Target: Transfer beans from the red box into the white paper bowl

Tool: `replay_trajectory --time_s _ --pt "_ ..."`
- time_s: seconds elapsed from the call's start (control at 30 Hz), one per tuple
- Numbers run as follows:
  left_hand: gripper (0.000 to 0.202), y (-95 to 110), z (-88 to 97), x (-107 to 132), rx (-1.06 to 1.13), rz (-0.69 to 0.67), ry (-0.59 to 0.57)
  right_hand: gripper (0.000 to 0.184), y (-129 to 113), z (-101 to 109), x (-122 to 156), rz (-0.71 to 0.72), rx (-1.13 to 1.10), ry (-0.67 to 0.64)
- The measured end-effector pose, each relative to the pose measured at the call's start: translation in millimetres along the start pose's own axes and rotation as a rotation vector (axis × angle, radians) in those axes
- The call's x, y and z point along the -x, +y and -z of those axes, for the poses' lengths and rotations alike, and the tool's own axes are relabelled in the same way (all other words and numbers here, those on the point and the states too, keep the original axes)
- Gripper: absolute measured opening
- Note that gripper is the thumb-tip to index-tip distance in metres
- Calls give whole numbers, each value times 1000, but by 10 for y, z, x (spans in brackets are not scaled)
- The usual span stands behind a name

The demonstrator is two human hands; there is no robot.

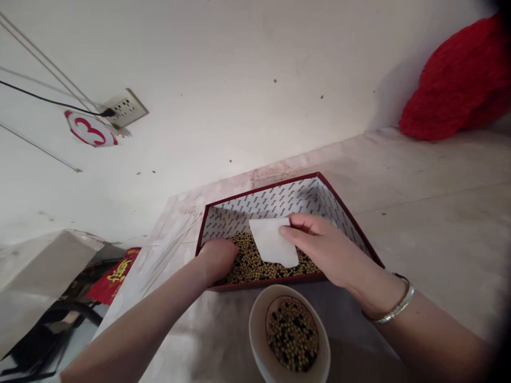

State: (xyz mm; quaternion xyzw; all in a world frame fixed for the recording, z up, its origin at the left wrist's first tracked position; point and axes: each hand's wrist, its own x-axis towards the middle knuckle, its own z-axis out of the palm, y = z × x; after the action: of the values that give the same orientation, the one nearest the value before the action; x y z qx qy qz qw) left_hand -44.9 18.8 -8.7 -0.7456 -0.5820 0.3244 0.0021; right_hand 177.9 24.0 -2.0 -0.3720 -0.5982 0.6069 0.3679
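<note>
A dark red box (pixel 259 194) with a printed white lining holds a layer of small round beans (pixel 248 255), yellowish with some black ones among them. My left hand (pixel 219 256) reaches into its left side, down at the beans, and its fingers are hidden from view. Over the beans, my right hand (pixel 319 239) pinches a white paper-like piece (pixel 273 240) between thumb and fingers at its upper right edge. In front of the box stands a white tub (pixel 257 332) with the same yellow and black mix (pixel 293 335) in it.
A pale sheet (pixel 431 213) covers the surface up to the wall. At the back right lies a fluffy red object (pixel 459 85). A power socket (pixel 126 108) with a plugged-in cable is on the wall. A red packet (pixel 115 276) sits beyond the left edge.
</note>
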Motion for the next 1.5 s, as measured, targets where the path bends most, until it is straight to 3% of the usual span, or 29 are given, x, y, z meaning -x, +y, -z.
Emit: replay_trajectory --time_s 0.1,0.2,0.37,0.5,0.8,1.33,1.5 --pt "20 3 -11 -18 -12 17 -11 18 -1 -1 3 13 4 5" --pt "12 -7 27 -6 16 6 86 17 -5 -2 0 10 21 21" --pt "16 17 243 219 118 -26 399 18 -11 0 -8 15 -1 -7" --pt "13 130 374 440 281 -95 732 18 -13 2 3 11 41 1" --pt "8 394 457 617 449 -172 1118 20 -1 2 13 10 83 -57" --pt "9 523 427 556 290 -148 1199 17 16 9 29 14 60 -176" --pt "6 430 397 574 335 -90 1183 18 -5 15 21 41 87 -159"
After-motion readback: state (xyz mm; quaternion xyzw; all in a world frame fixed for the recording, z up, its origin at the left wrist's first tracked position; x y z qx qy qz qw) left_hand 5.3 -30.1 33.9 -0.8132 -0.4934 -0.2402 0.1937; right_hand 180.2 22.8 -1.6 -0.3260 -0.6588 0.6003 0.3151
